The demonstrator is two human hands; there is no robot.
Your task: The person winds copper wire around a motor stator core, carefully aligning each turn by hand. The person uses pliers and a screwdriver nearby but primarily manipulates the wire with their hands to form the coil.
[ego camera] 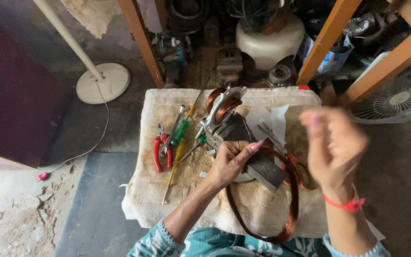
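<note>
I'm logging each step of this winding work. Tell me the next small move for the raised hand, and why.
Probably bring the right hand back down to the copper wire loop. That hand is lifted and blurred, apparently holding nothing, while the left hand alone grips the grey block of the motor stator. The loop hangs slack over the cloth-covered table.

Motor part (224, 116): grey metal frame wound with copper coils, tilted on the grey block.
Grey block (258, 159): dark, slanted on the cloth.
Copper wire loop (288, 200): long, hanging over the cloth's near edge.
</note>
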